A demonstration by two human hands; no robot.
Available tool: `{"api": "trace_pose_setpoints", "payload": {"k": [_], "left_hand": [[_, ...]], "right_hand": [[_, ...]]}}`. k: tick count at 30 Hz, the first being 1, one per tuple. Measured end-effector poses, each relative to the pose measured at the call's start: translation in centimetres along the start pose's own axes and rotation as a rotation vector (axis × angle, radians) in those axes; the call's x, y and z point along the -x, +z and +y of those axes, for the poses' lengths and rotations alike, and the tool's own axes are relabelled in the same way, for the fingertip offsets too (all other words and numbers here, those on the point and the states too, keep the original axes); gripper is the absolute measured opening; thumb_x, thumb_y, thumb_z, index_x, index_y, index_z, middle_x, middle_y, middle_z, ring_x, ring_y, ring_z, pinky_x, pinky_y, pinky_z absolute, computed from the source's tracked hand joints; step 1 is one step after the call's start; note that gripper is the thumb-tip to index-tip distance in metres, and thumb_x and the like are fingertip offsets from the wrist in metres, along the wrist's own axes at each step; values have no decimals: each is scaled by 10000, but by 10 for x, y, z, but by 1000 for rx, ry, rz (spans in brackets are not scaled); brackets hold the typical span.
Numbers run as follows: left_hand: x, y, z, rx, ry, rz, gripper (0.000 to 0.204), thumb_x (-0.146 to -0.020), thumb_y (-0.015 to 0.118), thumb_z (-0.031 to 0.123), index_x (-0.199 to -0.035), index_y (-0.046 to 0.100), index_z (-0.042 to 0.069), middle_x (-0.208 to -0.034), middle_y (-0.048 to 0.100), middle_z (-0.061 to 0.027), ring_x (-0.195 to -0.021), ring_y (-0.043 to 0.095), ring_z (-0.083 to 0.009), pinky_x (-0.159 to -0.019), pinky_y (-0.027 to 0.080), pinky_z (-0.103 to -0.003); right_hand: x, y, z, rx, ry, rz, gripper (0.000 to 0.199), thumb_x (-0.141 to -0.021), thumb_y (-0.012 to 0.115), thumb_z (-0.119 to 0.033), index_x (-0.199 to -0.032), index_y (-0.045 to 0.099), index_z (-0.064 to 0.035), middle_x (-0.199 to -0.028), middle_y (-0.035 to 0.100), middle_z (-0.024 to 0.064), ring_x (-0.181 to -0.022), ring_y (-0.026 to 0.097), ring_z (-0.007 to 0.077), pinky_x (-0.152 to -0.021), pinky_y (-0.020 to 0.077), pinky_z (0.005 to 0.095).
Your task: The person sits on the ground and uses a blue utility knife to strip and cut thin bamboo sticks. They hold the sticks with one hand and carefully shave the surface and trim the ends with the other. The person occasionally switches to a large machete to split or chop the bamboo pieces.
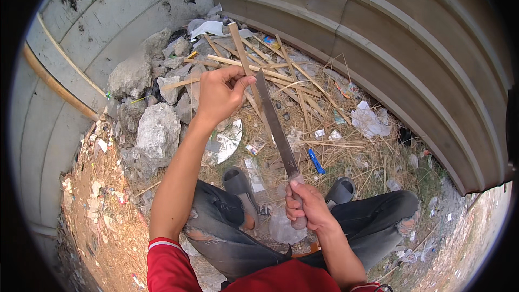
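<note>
Curving along the ground's far right edge, a brown ribbed metal fence (400, 38) meets a pale grey panelled wall (124, 16) at the far corner. Between them spreads littered, straw-strewn ground (102, 227), with rough grey rocks (158, 130) heaped toward its left edge and loose pale wooden strips (227, 60) scattered toward that corner. Two legs in dark, torn denim (373, 213) straddle the near edge. Between them and the strips, the long dark steel machete (279, 130) points away from the body, the right hand (308, 205) wrapped round its handle. Its tip end lies beside and partly over the flat light-brown wooden strip (241, 51), which the left hand (223, 91) pinches; whether blade and strip touch, I cannot tell. That pinch seems close to the blade: better to hold farther off, brace the strip and direct any stroke away from the legs. Right of the blade lies a slim blue plastic object (316, 161). Marks near the machete's handle are too small to read.
</note>
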State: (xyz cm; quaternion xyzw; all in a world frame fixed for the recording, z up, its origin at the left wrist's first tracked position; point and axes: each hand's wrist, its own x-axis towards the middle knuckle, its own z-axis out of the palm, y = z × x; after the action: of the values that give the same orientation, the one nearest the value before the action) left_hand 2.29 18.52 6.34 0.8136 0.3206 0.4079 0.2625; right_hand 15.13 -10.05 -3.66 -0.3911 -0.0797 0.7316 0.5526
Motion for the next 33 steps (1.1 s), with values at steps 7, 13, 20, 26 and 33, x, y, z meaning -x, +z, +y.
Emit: {"api": "trace_pose_setpoints", "payload": {"k": [7, 13, 20, 26, 33], "left_hand": [[-10, 8, -6, 62, 7, 88, 108, -887, 784, 55, -899, 712, -24, -740, 741, -69, -669, 673, -78, -586, 504, -235], [-16, 19, 1, 31, -8, 34, 114, -891, 783, 36, -888, 690, -30, -764, 741, -58, -657, 642, -54, -586, 495, -215], [-7, 27, -9, 69, 36, -3, 120, -892, 782, 40, -866, 685, -25, -720, 711, -41, -641, 624, -39, -571, 470, -209], [-17, 28, 2, 53, 27, 42, 147, -856, 800, 60, -819, 672, -2, -682, 710, -54, -574, 610, -68, -552, 477, -246], [-18, 33, 2, 64, 38, 32, 139, -887, 791, 55, -840, 676, -7, -717, 712, -29, -593, 576, -36, -549, 443, -217]], "right_hand": [[45, 56, -33, 218, -437, 227, 263, -1068, 562, -271, -941, 509, -48, -620, 458, -10, -455, 391, 61, -435, 356, 236], [28, 49, -2, 720, -611, 359, 320, -1033, 619, -288, -1033, 545, 23, -735, 612, 90, -552, 555, 99, -489, 425, 296], [10, 6, 15, 204, -45, 113, 342, -1049, 584, -383, -972, 551, -51, -651, 508, 2, -478, 478, 101, -490, 408, 287], [46, 30, -44, -110, -112, 15, 292, -1062, 569, -352, -979, 517, -77, -639, 467, -10, -458, 408, 75, -443, 373, 259], [38, 55, 0, 586, -676, 423, 183, -1025, 634, -180, -959, 535, -41, -647, 516, -11, -525, 502, 79, -472, 406, 275]]}}
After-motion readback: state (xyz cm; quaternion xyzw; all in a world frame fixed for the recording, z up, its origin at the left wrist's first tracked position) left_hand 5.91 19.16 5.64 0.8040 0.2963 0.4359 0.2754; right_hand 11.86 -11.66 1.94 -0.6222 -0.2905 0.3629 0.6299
